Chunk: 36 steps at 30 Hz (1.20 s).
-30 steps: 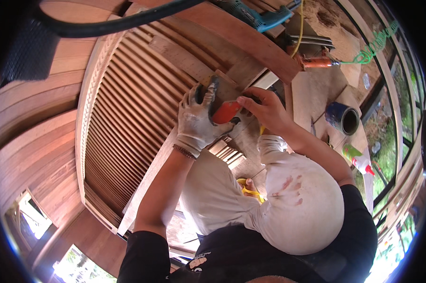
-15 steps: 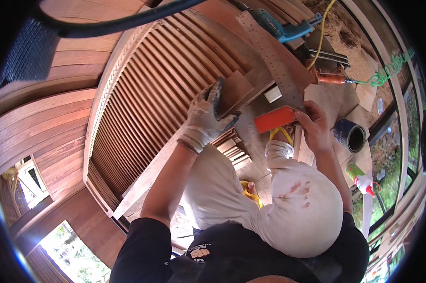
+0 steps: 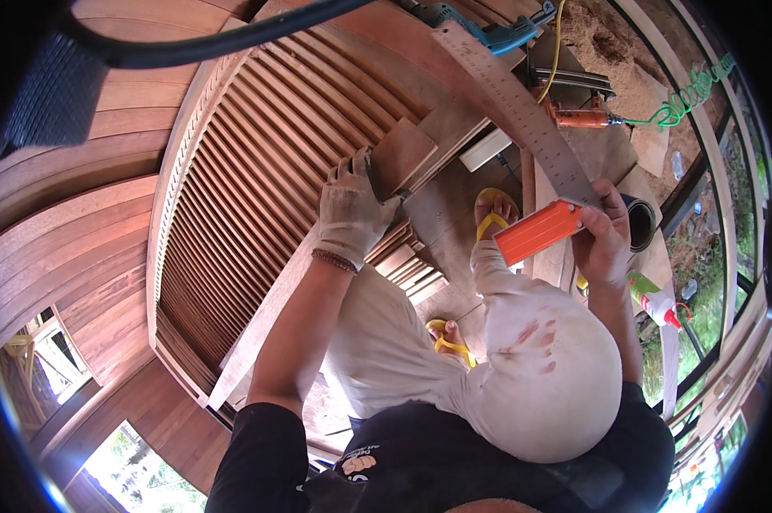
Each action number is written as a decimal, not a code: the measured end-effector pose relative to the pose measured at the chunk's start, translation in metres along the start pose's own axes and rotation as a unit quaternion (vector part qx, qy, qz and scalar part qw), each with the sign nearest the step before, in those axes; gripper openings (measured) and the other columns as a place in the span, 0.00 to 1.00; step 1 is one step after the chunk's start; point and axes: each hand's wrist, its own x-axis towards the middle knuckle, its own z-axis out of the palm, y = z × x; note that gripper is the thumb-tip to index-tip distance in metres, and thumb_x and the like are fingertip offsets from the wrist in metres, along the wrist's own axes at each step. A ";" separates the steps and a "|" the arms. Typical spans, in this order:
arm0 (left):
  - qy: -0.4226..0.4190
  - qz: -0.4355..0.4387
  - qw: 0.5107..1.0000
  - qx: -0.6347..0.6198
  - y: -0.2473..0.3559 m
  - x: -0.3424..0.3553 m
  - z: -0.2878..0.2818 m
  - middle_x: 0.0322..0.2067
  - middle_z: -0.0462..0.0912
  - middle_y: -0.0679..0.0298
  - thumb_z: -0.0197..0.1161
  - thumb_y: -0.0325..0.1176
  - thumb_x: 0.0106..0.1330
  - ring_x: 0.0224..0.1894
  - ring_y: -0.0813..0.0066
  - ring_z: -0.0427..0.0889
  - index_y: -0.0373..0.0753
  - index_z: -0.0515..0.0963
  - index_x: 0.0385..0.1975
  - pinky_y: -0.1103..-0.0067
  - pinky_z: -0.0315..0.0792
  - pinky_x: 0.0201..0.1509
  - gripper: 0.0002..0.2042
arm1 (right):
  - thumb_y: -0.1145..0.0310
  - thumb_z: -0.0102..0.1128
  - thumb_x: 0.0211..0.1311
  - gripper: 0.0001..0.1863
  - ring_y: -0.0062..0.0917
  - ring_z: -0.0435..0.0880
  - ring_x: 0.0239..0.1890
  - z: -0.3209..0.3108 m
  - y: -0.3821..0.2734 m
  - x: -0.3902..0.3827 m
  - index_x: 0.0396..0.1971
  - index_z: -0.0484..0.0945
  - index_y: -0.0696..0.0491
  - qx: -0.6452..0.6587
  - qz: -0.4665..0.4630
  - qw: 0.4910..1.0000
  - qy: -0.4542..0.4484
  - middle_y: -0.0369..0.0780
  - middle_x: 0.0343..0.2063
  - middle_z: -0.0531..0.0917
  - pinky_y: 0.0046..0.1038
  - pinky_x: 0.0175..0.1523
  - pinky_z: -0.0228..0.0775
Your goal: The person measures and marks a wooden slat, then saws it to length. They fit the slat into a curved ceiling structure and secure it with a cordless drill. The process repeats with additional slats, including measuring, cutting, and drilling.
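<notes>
My left hand, in a pale work glove, grips the near end of a short brown wooden board. That board lies over longer planks beside a row of slatted wood. Bare, my right hand pinches the corner of a try square, where its orange handle meets the long steel blade. The blade reaches away toward the upper middle, and the handle hangs above my right knee, apart from the board.
A teal power tool lies at the far side, near an orange air tool with a green coiled hose. At right are a dark can and a red-capped bottle. Short wood strips lie near my feet.
My right hand has moved right and slightly nearer with the try square, away from the board. My left hand's fingers have drawn in around the board's end.
</notes>
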 end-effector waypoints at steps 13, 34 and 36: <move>0.013 0.052 0.998 0.018 0.010 -0.006 -0.011 0.54 0.79 0.45 0.77 0.52 0.54 0.58 0.50 0.79 0.31 0.70 0.62 0.64 0.74 0.64 0.41 | 0.58 0.74 0.59 0.32 0.28 0.87 0.47 0.029 -0.056 -0.022 0.55 0.74 0.64 -0.091 -0.040 0.995 0.001 0.45 0.47 0.84 0.31 0.53 0.81; -0.240 0.213 0.869 -0.377 0.119 -0.105 -0.121 0.62 0.73 0.41 0.73 0.43 0.59 0.59 0.49 0.81 0.31 0.55 0.74 0.64 0.75 0.63 0.47 | 0.62 0.69 0.67 0.15 0.11 0.73 0.23 0.098 -0.076 -0.018 0.27 0.80 0.58 -0.398 0.079 0.914 -0.019 0.32 0.19 0.79 0.19 0.28 0.63; -0.196 0.168 0.917 -0.303 0.119 -0.106 -0.110 0.59 0.76 0.39 0.70 0.34 0.60 0.56 0.50 0.84 0.31 0.58 0.74 0.67 0.77 0.60 0.42 | 0.60 0.68 0.69 0.17 0.13 0.81 0.24 0.109 -0.054 -0.003 0.25 0.82 0.58 -0.341 0.153 0.927 -0.041 0.33 0.21 0.82 0.19 0.28 0.70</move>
